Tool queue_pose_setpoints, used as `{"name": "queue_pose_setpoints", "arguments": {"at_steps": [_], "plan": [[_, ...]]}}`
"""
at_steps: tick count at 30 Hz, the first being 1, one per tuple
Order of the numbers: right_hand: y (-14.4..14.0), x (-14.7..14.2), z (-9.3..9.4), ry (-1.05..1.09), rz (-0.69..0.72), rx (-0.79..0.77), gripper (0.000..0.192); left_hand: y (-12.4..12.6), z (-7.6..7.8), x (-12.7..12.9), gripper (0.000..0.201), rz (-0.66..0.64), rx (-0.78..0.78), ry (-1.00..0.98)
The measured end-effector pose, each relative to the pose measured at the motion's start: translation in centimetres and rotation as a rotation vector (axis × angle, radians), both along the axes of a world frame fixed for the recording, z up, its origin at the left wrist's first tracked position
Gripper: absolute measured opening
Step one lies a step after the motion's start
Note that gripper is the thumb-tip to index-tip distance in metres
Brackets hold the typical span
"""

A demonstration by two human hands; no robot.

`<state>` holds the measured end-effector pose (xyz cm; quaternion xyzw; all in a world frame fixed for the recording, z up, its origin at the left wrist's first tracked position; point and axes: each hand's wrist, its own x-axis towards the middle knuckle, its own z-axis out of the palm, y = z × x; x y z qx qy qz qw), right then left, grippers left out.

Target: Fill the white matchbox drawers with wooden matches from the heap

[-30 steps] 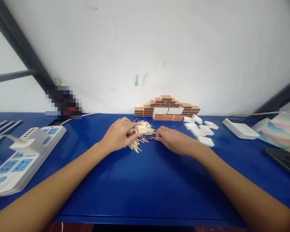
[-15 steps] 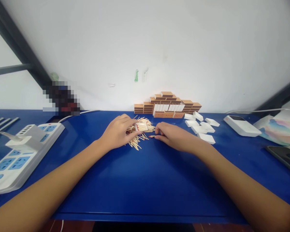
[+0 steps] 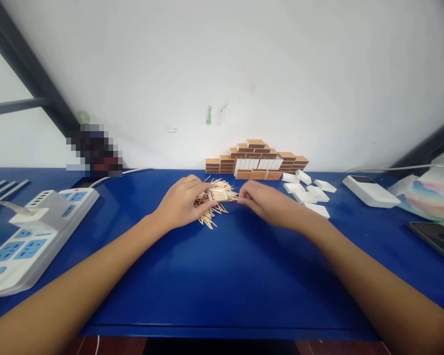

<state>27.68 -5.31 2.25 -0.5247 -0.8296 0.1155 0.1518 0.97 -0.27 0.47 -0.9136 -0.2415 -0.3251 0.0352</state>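
A pile of loose matchsticks (image 3: 210, 213) lies on the blue table (image 3: 222, 276) at mid-back. My left hand (image 3: 180, 203) rests on the pile's left side and holds a small white matchbox tray (image 3: 217, 194) between thumb and fingers. My right hand (image 3: 267, 203) is just right of the tray, slightly raised. Its fingertips are pinched on a matchstick (image 3: 234, 199) that points at the tray's right end.
Brown matchbox sleeves (image 3: 256, 159) are stacked against the white wall. Several white inner trays (image 3: 308, 195) lie to the right. A white power strip (image 3: 33, 231) sits at far left. A white device (image 3: 370, 192), a colourful pack (image 3: 429, 197) and a dark phone (image 3: 437, 237) sit at right.
My right hand picked a red-tipped match off the table and lifted it up and left toward the tray. My left hand stayed put with the tray.
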Motion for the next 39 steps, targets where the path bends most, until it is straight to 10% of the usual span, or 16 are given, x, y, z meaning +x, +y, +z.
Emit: {"name": "queue_pose_setpoints", "arguments": {"at_steps": [39], "plan": [[-1.1, -1.5, 0.6, 0.128, 0.058, 0.344, 0.013, -0.7, 0.3, 0.5, 0.034, -0.018, -0.121, -0.128]]}}
